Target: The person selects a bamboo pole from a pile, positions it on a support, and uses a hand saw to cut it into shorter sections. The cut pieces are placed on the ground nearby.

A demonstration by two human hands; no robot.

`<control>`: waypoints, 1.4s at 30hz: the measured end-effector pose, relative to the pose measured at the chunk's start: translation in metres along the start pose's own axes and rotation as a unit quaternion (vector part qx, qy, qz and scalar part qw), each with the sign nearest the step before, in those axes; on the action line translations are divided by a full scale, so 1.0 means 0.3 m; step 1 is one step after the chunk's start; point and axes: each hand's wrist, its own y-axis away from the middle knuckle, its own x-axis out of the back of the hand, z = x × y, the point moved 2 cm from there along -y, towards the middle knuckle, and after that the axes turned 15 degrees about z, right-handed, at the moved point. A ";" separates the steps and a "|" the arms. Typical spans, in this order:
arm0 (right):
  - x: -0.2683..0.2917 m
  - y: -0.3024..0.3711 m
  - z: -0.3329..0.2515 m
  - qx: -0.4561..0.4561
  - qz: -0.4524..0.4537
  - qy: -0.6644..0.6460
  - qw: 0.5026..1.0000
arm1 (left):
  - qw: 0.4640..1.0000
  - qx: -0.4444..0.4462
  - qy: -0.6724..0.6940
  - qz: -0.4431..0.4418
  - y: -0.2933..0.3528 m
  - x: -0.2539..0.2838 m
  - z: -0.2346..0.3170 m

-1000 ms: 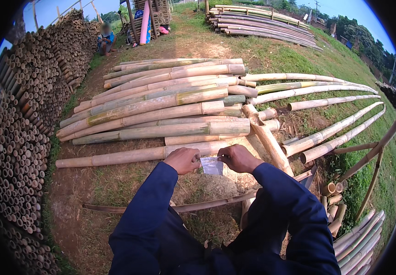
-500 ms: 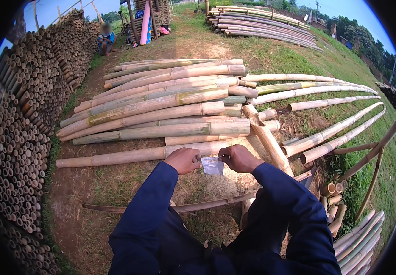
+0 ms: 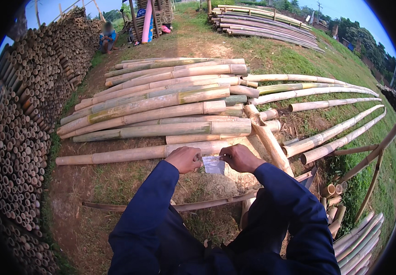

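A small, thin whitish sheet [image 3: 214,165], like a creased piece of paper, is stretched between my two hands in front of me. My left hand [image 3: 184,160] is closed, its thumb and fingertips pinching the sheet's left edge. At the upper right corner, my right hand [image 3: 242,158] pinches the sheet between thumb and fingers. Both hands hover above the ground, just on the near side of a long pale bamboo pole [image 3: 129,156]. Whether anything lies on the sheet is too small to tell.
A heap of thick bamboo poles [image 3: 161,105] lies ahead, beside a notched bamboo beam [image 3: 271,142]. Stacked cut bamboo [image 3: 14,156] forms a wall at left. A split bamboo strip [image 3: 198,206] crosses before my legs. Far left, a person [image 3: 108,37] sits.
The sheet and my right hand have shifted very slightly to the right. Both hands keep their pinch; the view has moved a little.
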 end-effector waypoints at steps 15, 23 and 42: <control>0.004 0.004 -0.002 0.017 0.019 -0.007 1.000 | 1.000 0.002 0.002 0.005 0.002 0.003 0.005; 0.005 0.004 -0.003 0.016 0.019 -0.002 1.000 | 1.000 -0.001 0.009 0.004 0.004 0.001 0.006; 0.010 0.002 -0.009 0.005 0.001 0.007 1.000 | 1.000 0.000 0.009 0.012 0.004 0.010 0.010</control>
